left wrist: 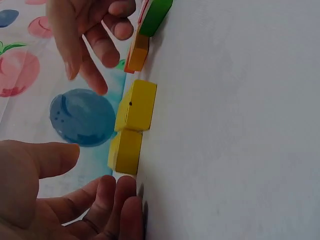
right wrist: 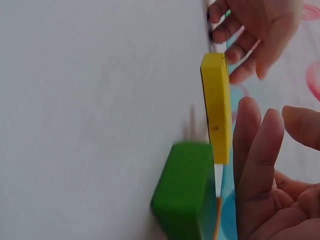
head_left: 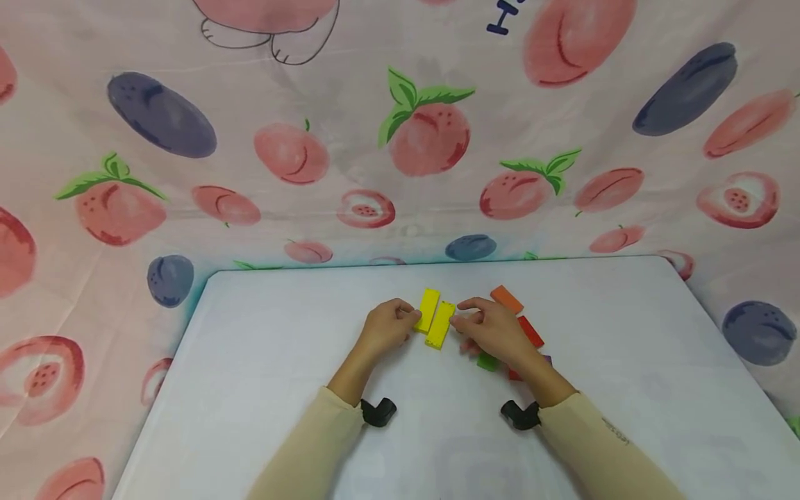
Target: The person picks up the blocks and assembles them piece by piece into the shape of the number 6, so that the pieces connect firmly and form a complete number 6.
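- A left yellow block (head_left: 428, 310) and a right yellow block (head_left: 440, 325) are seen side by side on a white counter (head_left: 250, 382), between 2 bare hands; the left one is set slightly farther from the person.
- The left hand (head_left: 386, 328) is held just beside the left yellow block, its thumb and fingers parted and loosely bent, with nothing gripped.
- The right hand (head_left: 494, 330) is held near the right yellow block, thumb and fingers likewise spread apart, with nothing pinched.
- An orange block (head_left: 507, 298) and a red block (head_left: 531, 332) are placed beyond and beside the right hand.
- A green block (head_left: 487, 362) is partly covered by that hand; a second red piece (head_left: 514, 376) and a purple piece (head_left: 548, 360) are largely hidden by the forearm.
- Both arms are clad in cream sleeves (head_left: 315, 444), and 2 black fittings (head_left: 378, 412) are seen at the wrists.
- The counter is backed by a pale cloth (head_left: 350, 90) printed with fruit.
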{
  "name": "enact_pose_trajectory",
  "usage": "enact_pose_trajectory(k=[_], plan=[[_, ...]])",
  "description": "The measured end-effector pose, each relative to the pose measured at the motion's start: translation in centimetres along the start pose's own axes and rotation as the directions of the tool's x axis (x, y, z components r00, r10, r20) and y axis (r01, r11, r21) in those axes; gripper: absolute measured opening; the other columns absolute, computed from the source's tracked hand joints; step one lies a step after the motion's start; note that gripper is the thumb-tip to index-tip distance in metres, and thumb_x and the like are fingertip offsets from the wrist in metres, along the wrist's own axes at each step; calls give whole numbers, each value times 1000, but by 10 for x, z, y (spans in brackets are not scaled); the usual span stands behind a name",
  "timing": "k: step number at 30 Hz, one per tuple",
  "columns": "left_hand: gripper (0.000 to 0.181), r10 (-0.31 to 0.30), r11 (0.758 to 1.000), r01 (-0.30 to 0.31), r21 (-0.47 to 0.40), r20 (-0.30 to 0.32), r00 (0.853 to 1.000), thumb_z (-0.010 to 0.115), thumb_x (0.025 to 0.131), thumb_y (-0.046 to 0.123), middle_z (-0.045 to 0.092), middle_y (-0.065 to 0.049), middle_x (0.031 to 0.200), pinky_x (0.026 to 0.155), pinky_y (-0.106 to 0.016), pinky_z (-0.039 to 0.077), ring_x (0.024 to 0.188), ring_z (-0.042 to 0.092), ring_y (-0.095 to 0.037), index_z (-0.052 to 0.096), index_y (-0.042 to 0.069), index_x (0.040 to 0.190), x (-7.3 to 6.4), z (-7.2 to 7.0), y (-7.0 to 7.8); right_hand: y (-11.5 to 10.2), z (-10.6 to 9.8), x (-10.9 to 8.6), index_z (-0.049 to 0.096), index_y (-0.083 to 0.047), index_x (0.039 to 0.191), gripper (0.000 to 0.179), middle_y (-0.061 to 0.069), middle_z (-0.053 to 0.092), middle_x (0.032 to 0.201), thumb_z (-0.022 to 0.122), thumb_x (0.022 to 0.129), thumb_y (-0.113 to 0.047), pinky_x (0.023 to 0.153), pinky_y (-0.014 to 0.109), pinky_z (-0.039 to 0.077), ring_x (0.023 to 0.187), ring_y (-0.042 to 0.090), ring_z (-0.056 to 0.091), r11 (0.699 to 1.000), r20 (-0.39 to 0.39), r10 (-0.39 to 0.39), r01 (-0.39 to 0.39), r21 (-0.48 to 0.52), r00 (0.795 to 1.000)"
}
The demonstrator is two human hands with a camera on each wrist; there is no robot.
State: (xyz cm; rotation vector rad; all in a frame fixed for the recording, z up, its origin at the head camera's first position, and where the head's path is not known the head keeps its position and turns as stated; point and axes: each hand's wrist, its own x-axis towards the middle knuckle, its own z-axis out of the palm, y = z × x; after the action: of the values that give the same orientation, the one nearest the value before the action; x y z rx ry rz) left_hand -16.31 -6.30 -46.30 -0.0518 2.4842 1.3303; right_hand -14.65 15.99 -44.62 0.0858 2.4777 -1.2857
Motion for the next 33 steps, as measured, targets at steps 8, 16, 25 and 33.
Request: enact_pose_trajectory(k=[8, 16, 25, 33], plan=[[37, -27, 968, 43, 247, -70, 997, 68, 94, 40, 73, -6, 103, 78, -38, 53, 89, 63, -23, 71, 7, 111, 8, 15, 9, -6, 17, 9, 51, -17, 144, 61, 6, 74, 83, 74, 93, -40, 58, 27, 57, 58, 21, 72, 996, 5, 88, -88, -8, 996], [43, -66, 932, 98, 349, -103, 992, 72, 90, 46, 70, -7, 91, 64, -36, 50, 76, 62, -24, 70, 5, 102, 13, 21, 16, -4, 26, 16, 44, -19, 146, 71, 8, 71, 78, 80, 88, -40, 57, 26, 56, 54, 20, 70, 993, -5, 117, -117, -21, 993], [43, -91, 918, 119, 379, -91, 992, 73, 89, 48, 64, -5, 77, 55, -32, 43, 68, 58, -22, 69, 6, 86, 13, 18, 19, -3, 28, 23, 42, -12, 143, 72, 11, 67, 81, 83, 87, -33, 56, 24, 56, 54, 21, 70, 988, 9, 137, -137, -70, 990], [43, -15, 903, 28, 429, -36, 999, 66, 91, 48, 45, 0, 64, 53, -31, 34, 61, 48, -19, 59, 10, 71, 9, 17, 11, -3, 28, 24, 36, -7, 142, 73, 12, 64, 89, 81, 89, -30, 57, 23, 56, 55, 20, 70, 987, 24, 143, -141, -82, 989]])
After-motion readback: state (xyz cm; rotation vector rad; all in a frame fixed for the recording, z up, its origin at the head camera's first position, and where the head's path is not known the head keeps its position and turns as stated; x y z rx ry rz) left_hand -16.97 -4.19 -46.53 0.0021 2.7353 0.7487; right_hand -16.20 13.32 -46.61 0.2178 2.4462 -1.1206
